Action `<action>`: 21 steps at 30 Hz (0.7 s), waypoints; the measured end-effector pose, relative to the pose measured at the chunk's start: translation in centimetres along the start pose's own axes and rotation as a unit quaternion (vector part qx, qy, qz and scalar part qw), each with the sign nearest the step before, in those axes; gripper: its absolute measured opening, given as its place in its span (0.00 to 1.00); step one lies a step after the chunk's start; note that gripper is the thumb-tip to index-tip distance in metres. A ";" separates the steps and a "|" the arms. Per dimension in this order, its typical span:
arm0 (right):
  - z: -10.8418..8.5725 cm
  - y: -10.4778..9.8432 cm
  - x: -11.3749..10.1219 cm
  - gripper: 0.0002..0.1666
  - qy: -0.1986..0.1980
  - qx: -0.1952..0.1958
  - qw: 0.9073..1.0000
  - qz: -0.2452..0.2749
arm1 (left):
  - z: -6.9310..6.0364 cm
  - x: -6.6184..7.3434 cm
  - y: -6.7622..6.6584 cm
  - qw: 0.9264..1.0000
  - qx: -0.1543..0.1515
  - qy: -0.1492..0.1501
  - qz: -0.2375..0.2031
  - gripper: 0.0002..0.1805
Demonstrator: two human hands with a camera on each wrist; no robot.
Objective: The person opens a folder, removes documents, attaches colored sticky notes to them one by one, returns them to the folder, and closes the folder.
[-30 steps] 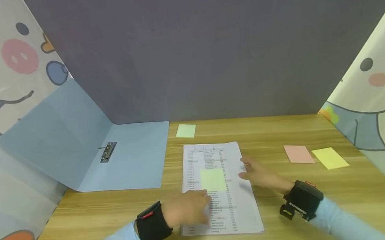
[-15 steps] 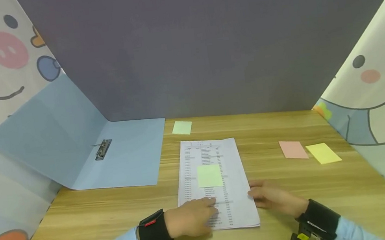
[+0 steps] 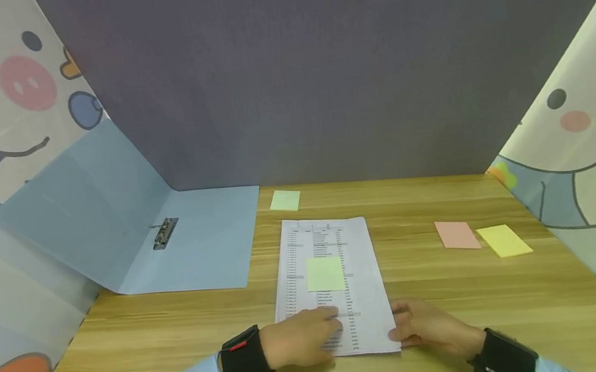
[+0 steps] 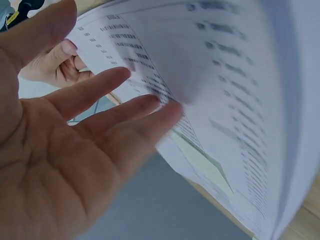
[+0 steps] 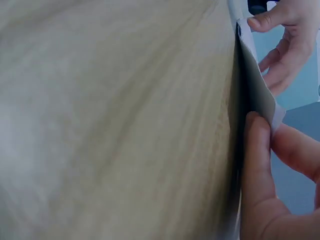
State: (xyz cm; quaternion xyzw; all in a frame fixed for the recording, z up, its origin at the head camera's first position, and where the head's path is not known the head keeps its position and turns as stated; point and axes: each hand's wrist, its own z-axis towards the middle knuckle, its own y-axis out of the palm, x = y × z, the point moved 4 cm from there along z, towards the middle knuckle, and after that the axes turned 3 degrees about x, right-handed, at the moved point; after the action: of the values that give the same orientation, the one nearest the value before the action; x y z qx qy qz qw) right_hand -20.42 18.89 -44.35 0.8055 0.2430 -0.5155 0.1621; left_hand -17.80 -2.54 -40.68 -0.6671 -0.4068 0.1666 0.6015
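Note:
A stack of printed sheets (image 3: pixel 363 283) lies upright to me at the middle of the wooden table, with a pale green sticky note (image 3: pixel 324 274) on its top page. My left hand (image 3: pixel 300 336) rests on the lower left part of the stack, its fingers extended over the print. In the left wrist view those fingers look straight and spread against the page. At the lower right edge, my right hand (image 3: pixel 432 327) pinches the sheets. The right wrist view shows the paper edge (image 5: pixel 262 95) between thumb and finger, slightly raised off the table.
An open blue folder (image 3: pixel 210 239) with a metal clip (image 3: pixel 165 233) stands at the left. Another pale green note pad (image 3: pixel 285 200) lies behind the sheets. Pink (image 3: pixel 457 235) and yellow (image 3: pixel 505 240) pads lie to the right. A dark grey panel (image 3: pixel 285 77) closes the back.
My right hand has come down from the upper right side of the stack to its lower right edge and taken hold there. My left hand has settled on the lower left part.

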 end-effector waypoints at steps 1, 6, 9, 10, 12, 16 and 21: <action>0.0 0.0 0.0 0.37 -0.002 0.002 1.000 0.000 | 0.2 0.1 0.0 1.000 0.002 0.008 -0.006 0.28; 0.0 0.0 0.1 0.37 -0.010 0.009 1.000 -0.003 | 1.4 0.8 0.0 0.999 0.013 0.043 -0.006 0.27; 0.0 0.2 0.0 0.36 -0.015 0.013 1.000 -0.010 | 2.0 0.9 -0.3 0.999 0.022 0.044 -0.007 0.25; 0.0 0.2 0.0 0.36 -0.017 0.013 1.000 -0.012 | 2.1 1.0 -0.4 0.999 0.027 0.043 -0.010 0.23; 0.0 0.4 0.0 0.34 -0.018 0.013 1.000 -0.017 | 2.3 1.0 -0.5 0.999 0.032 0.035 -0.027 0.21; 0.2 0.8 0.2 0.30 -0.021 0.008 1.000 -0.015 | 2.4 1.1 -0.6 0.998 0.038 0.026 -0.052 0.19; 0.5 0.7 0.3 0.29 -0.025 0.010 1.000 -0.011 | 2.8 1.2 -0.7 0.998 0.040 0.018 -0.048 0.19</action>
State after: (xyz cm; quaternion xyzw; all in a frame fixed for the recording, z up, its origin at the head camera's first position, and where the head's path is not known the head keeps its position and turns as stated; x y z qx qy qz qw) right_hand -20.25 18.11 -44.83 0.7914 0.2427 -0.5393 0.1545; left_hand -19.29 0.22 -40.37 -0.6253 -0.4205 0.1422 0.6419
